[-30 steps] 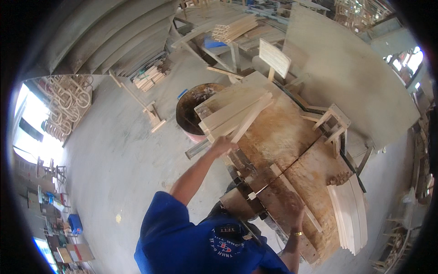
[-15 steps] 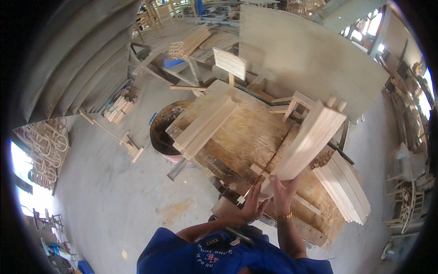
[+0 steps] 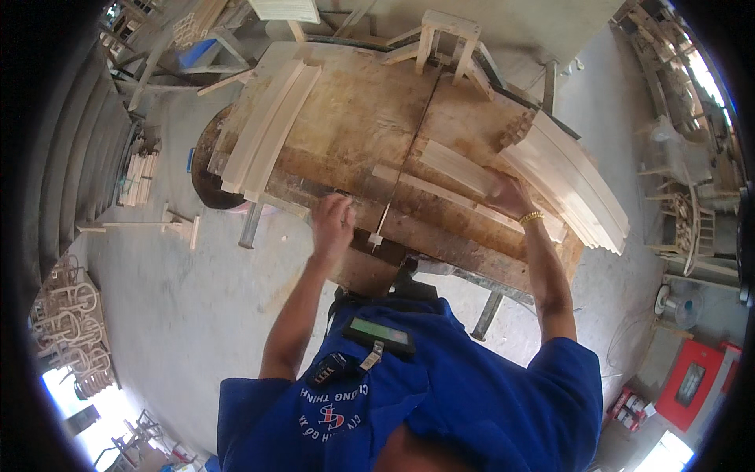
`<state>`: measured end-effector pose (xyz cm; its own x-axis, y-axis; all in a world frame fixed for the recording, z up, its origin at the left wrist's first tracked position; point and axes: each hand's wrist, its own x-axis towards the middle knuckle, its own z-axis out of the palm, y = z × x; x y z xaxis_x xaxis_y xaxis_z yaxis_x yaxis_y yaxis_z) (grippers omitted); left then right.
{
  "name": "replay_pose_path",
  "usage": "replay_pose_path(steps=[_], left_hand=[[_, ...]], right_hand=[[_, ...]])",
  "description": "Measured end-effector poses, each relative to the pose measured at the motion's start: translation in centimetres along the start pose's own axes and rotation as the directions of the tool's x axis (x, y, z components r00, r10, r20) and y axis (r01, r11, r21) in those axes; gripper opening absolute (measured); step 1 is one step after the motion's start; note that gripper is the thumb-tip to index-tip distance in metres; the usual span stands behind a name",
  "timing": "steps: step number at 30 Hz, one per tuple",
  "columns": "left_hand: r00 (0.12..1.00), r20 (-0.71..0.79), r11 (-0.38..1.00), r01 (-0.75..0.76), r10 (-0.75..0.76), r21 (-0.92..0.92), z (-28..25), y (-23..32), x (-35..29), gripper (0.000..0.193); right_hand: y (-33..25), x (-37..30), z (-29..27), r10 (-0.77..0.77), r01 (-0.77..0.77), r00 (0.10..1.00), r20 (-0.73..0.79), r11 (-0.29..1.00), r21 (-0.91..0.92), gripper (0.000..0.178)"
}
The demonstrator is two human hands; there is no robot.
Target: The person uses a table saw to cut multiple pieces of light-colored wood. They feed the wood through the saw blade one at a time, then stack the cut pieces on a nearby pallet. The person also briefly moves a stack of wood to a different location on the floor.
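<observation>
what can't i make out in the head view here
In the head view:
- Right end of the short board: hidden by the right hand.
- Palm of the left hand: turned away, hidden by the hand itself.
- Much of the round bin: hidden by the worktable.
- Top of the pale panel: cut off by the upper edge.

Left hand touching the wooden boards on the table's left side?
Apart: the head view shows tabletop between the left hand and those wooden boards.

The left forearm (image 3: pixel 295 318) rises toward the frame's centre, left grip (image 3: pixel 333 223) loosely half-curled; right of centre, the right forearm (image 3: pixel 552 295) slants up and inward, right grip (image 3: pixel 511 197) palm-down, fingers bent.
</observation>
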<state>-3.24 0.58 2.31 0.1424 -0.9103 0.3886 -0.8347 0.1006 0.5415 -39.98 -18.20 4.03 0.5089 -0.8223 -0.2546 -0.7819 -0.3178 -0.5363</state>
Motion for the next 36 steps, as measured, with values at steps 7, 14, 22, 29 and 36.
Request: replay_pose_path(steps=[7, 14, 22, 29, 36], left_hand=[[0.987, -0.103, 0.992, 0.122, -0.122, 0.000, 1.3, -3.6, -0.7, 0.027], [0.971, -0.102, 0.976, 0.212, -0.216, -0.041, 2.5, -4.3, -1.9, 0.029], [0.965, -0.106, 0.971, 0.238, -0.238, -0.016, 2.5, -4.5, -2.1, 0.029], [0.970, -0.125, 0.978, 0.207, -0.206, -0.010, 2.9, -4.7, -2.0, 0.030], [0.968, -0.139, 0.977, 0.214, -0.211, 0.010, 2.9, -4.8, -2.2, 0.029]], right_hand=[[1.8, 2.2, 2.5, -0.090, 0.104, 0.988, 0.122, 0.987, -0.119, 0.078], [0.9, 2.1, 4.7, -0.102, 0.108, 0.994, 0.047, 0.980, -0.168, 0.075], [-0.2, 2.7, 4.7, -0.071, 0.080, 0.995, 0.068, 0.987, -0.141, 0.069], [0.9, 2.9, 5.2, -0.071, 0.074, 0.997, 0.025, 0.984, -0.164, 0.066], [0.3, 2.9, 5.3, -0.050, 0.052, 0.999, 0.016, 0.991, -0.126, 0.064]])
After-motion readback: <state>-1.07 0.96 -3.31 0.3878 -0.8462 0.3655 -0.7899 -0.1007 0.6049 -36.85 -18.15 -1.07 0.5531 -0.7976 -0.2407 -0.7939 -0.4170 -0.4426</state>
